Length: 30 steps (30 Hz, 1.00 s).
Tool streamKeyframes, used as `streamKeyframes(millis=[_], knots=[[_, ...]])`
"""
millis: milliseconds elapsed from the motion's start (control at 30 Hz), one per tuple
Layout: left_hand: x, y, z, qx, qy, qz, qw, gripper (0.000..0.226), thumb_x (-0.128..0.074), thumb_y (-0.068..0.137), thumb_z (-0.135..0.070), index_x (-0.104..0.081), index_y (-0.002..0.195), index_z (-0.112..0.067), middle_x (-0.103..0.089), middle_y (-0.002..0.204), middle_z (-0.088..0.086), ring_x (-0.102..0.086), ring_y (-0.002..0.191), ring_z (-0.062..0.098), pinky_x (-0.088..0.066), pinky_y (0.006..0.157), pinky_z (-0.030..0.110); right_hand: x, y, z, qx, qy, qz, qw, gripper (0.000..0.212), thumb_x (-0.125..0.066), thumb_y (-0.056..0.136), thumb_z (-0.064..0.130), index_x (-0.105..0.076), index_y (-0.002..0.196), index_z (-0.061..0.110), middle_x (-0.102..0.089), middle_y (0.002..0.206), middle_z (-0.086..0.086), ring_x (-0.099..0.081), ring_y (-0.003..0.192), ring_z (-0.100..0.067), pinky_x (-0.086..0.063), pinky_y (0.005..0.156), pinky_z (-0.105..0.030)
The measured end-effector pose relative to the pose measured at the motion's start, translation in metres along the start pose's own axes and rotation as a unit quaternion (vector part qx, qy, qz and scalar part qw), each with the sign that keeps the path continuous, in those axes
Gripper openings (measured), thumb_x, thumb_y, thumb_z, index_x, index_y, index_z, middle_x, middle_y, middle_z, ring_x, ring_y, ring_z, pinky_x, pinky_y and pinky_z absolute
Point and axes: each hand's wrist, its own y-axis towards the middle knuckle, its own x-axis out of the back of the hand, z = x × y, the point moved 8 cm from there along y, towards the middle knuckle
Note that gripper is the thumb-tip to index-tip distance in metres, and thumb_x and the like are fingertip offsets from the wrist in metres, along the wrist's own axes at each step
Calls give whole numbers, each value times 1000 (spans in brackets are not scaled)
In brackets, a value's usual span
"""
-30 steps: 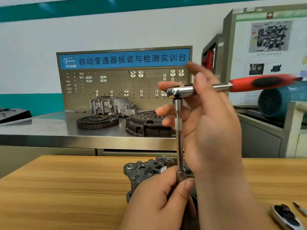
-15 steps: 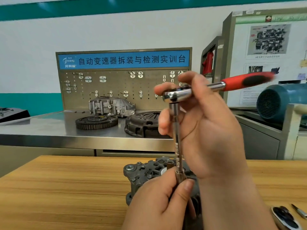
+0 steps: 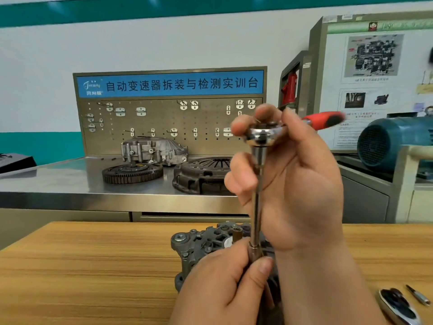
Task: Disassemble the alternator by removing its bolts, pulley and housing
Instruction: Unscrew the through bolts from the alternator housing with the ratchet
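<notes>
A grey cast alternator [image 3: 203, 242] stands on the wooden table [image 3: 82, 266], partly hidden behind both hands. A chrome ratchet wrench [image 3: 261, 136] with a red and black handle sits on a long vertical extension bar [image 3: 256, 207] that reaches down to the alternator. My right hand [image 3: 295, 184] grips the ratchet head, fingers curled round it. My left hand [image 3: 222, 285] pinches the socket at the bar's lower end, hiding the bolt beneath.
A steel bench [image 3: 58, 181] behind carries a toothed flywheel [image 3: 132, 173], a clutch cover [image 3: 201, 173] and a gearbox housing [image 3: 152, 150] under a pegboard. A blue motor [image 3: 393, 144] stands at right. A shiny tool [image 3: 398, 308] and a small bit [image 3: 419, 296] lie at the table's right.
The ratchet handle has swung from pointing right toward pointing away and back. My right hand turned with the head. My left hand stays on the socket.
</notes>
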Motion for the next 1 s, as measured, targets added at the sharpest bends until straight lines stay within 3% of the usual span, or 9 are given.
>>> streamKeyframes(millis=[67, 200, 333, 400, 500, 567, 733, 867, 1000], knots=[[-1, 0, 2, 11, -6, 3, 1000, 49, -26, 66, -70, -43, 109, -53, -64, 89, -35, -57, 93, -11, -42, 74, 9, -1, -3, 13, 102, -217, -39, 970, 18, -41, 95, 24, -54, 92, 12, -69, 81, -8, -58, 49, -16, -48, 47, -26], [-3, 0, 5, 18, -22, -4, 1000, 38, -34, 75, -66, -51, 105, -52, -66, 91, -28, -58, 94, -9, -48, 84, 19, -18, -18, 33, 306, -512, -89, 798, 10, -42, 98, 18, -49, 90, 19, -57, 73, -9, -55, 51, -15, -46, 47, -29], [-1, -2, 3, -10, -36, -25, 999, 45, -30, 74, -73, -51, 107, -52, -64, 97, -30, -59, 93, -8, -51, 84, 23, 1, -5, 15, 127, -197, -105, 966, 15, -39, 96, 23, -48, 94, 12, -67, 78, -5, -53, 42, -17, -44, 45, -23], [-1, -2, 0, -27, -27, -20, 999, 41, -29, 75, -70, -46, 109, -55, -61, 99, -32, -59, 93, -7, -48, 79, 19, 1, 0, -1, 11, -46, -43, 998, 20, -35, 96, 29, -46, 98, 12, -69, 78, -2, -53, 40, -13, -43, 46, -19], [0, 0, -1, -22, -22, -14, 999, 39, -28, 73, -69, -46, 106, -58, -61, 99, -34, -57, 94, -10, -43, 73, 10, -2, 1, -4, -26, 21, 1, 999, 23, -33, 96, 30, -47, 102, 13, -70, 80, -2, -55, 41, -11, -43, 46, -19], [-2, 1, 1, -7, -29, -5, 1000, 41, -28, 71, -69, -50, 103, -58, -65, 91, -30, -59, 91, -10, -42, 72, 9, 1, 0, 5, 46, -120, -36, 991, 20, -38, 95, 29, -48, 102, 13, -70, 82, -6, -56, 44, -15, -44, 45, -23], [-3, 0, 7, 12, -48, -12, 999, 51, -29, 68, -73, -55, 106, -53, -69, 90, -19, -62, 90, -2, -52, 84, 32, -7, -15, 26, 267, -504, -124, 812, 6, -42, 98, 21, -48, 98, 22, -60, 84, -5, -58, 53, -20, -49, 50, -32], [-2, -2, 4, -9, -53, -14, 998, 48, -31, 75, -71, -57, 106, -44, -68, 88, -18, -62, 88, 0, -51, 79, 30, 10, -2, 6, 64, -176, -117, 975, 22, -36, 101, 31, -50, 97, 15, -70, 85, -4, -56, 43, -15, -45, 45, -23], [0, -2, 3, -14, -22, -16, 1000, 49, -28, 71, -71, -52, 103, -43, -66, 85, -18, -60, 84, 2, -48, 73, 23, 3, -1, -11, -79, 66, -28, 994, 25, -36, 91, 35, -52, 97, 16, -72, 79, 0, -53, 39, -8, -43, 44, -17]])
